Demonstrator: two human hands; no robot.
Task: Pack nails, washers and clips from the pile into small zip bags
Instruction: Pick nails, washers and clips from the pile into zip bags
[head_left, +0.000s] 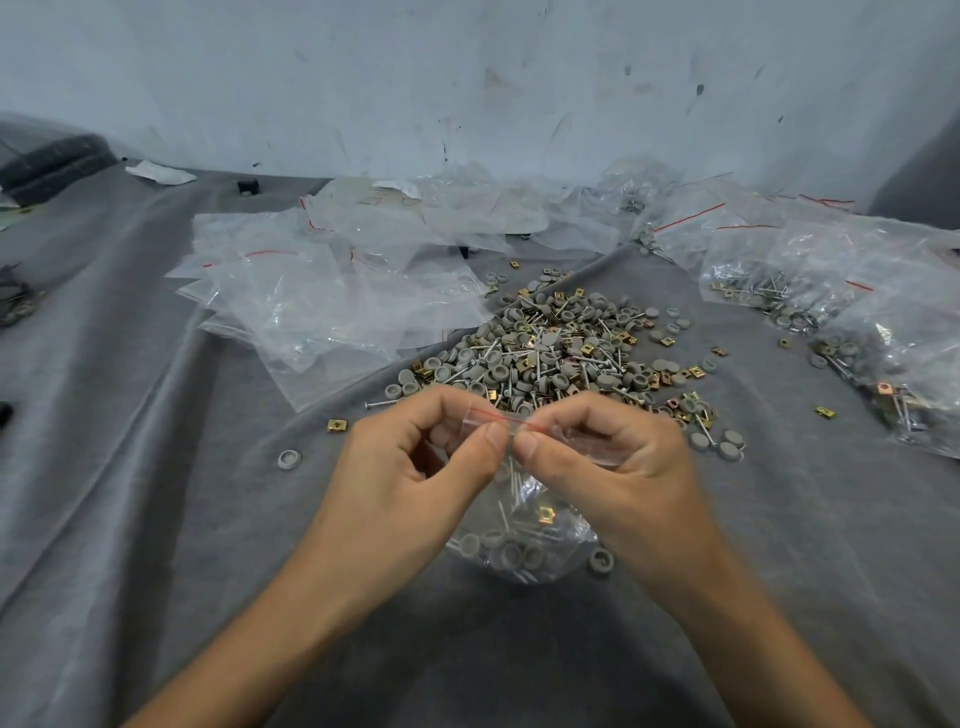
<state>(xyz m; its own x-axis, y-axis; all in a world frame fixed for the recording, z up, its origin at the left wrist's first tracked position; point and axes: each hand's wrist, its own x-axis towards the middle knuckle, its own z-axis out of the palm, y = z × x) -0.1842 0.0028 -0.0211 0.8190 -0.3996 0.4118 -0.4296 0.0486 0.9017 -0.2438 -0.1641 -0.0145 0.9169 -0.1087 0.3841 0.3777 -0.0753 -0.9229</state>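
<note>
A small clear zip bag (524, 530) hangs between my hands, holding nails, grey washers and a brass clip. My left hand (415, 467) pinches its red-lined zip strip between thumb and fingers. Right beside it, my right hand (602, 462) pinches the same strip, thumb tips nearly touching. The bag's bottom rests on the grey cloth. Just beyond my hands lies the pile (561, 353) of grey washers, nails and brass clips.
Empty zip bags (322, 296) lie stacked at the left of the pile. Filled bags (810, 280) lie at the right. Loose washers (289, 459) and clips (336, 426) are scattered on the grey cloth (156, 467). A wall stands behind.
</note>
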